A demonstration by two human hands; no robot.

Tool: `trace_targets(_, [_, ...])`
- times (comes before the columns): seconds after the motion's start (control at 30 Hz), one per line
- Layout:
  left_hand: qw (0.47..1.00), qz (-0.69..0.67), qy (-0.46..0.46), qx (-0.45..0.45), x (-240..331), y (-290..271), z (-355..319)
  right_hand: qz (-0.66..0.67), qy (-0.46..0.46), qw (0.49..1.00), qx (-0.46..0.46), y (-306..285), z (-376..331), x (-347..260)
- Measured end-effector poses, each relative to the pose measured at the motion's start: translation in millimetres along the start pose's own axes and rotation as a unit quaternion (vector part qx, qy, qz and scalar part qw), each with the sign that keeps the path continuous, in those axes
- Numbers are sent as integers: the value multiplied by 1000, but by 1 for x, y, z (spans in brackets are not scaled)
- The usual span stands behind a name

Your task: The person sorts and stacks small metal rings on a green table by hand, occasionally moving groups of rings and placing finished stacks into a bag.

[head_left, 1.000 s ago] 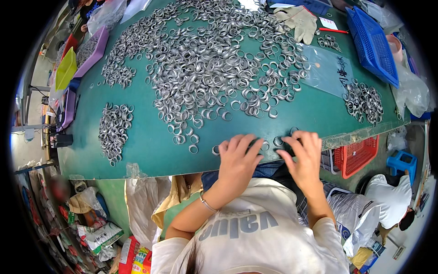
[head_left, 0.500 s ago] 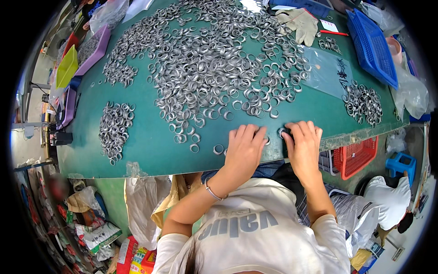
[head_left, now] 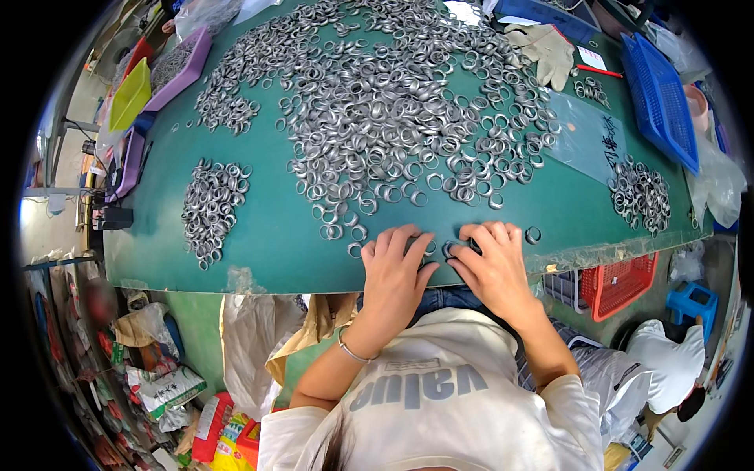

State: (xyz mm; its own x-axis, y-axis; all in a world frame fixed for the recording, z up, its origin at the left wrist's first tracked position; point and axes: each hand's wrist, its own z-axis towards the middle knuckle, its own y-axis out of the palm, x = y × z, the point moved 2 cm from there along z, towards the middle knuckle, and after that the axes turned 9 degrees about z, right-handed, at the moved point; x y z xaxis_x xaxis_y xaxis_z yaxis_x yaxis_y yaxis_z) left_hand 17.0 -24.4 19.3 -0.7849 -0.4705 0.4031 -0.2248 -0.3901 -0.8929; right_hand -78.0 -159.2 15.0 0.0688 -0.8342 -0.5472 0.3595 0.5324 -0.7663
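A large heap of small silver metal rings (head_left: 393, 102) covers the green table (head_left: 275, 243). My left hand (head_left: 397, 263) lies flat near the table's front edge, fingers spread over a few loose rings (head_left: 355, 250). My right hand (head_left: 493, 259) rests beside it, fingertips pressed on rings between the two hands. A single ring (head_left: 533, 235) lies just right of my right hand. Whether either hand grips a ring is hidden under the fingers.
A smaller ring pile (head_left: 210, 206) lies at the left and another (head_left: 640, 192) at the right. A blue basket (head_left: 660, 94), work gloves (head_left: 546, 51), a clear plastic sheet (head_left: 589, 137), purple and yellow trays (head_left: 181, 71) line the far edges. A red crate (head_left: 616, 282) sits below the table.
Both hands slid slightly forward on the table and closer together, fingers now over the loose rings at the heap's near edge.
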Motion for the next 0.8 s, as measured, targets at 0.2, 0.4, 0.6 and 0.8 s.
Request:
trace_targets(0.2, [999,-19,-1,36,-9,9,-6,25,7,1000,8,9,2,0])
trace_targets(0.4, [995,-85,-6,48,-12,8,-5,96,65,993,-30,-1,9,5])
trace_targets(0.6, [995,-37,-22,91,-11,17,4,-5,39,996,80,12,20,5])
trace_targets(0.8, [971,-124,-61,195,-21,8,-5,79,58,989,113,9,6,0])
